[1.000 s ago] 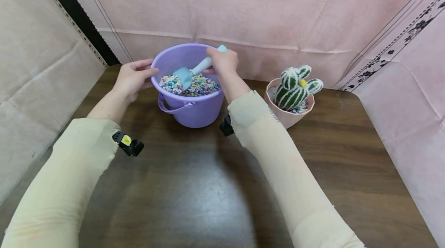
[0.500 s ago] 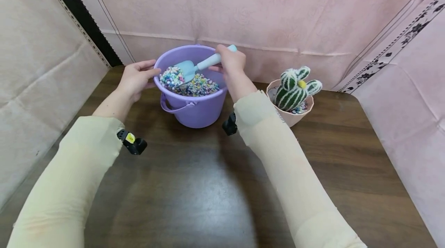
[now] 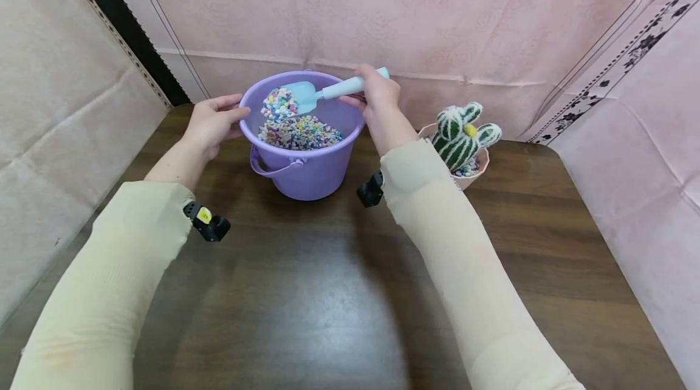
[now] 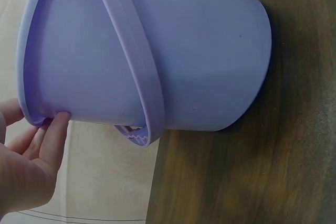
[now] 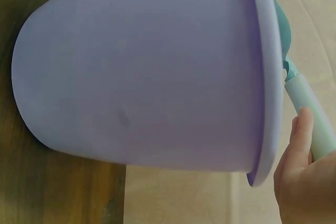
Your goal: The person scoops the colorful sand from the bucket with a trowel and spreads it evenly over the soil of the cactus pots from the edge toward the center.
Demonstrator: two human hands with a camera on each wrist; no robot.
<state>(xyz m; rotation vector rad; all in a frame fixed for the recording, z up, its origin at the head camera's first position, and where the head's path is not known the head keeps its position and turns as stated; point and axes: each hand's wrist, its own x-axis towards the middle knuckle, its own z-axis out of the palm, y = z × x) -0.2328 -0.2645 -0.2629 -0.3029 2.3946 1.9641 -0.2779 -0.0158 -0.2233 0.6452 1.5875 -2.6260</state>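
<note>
Table [image 3: 328, 293] — bucket [image 3: 306, 168], cactus pot [image 3: 470, 176].

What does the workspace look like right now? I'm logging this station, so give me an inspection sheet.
Surface: dark wooden table, bare in front.
Job's things: purple bucket holding coloured pebbles; blue scoop loaded with pebbles, raised above the bucket; pink pot with a striped toy cactus to the right.
Clutter: nothing seen.
Hands: left hand rests on the bucket's rim with its fingers fairly straight; right hand grips the scoop's handle.
Cables: nothing seen; small black devices on both wrists.
Surroundings: pink cloth backdrop behind and at both sides.
</note>
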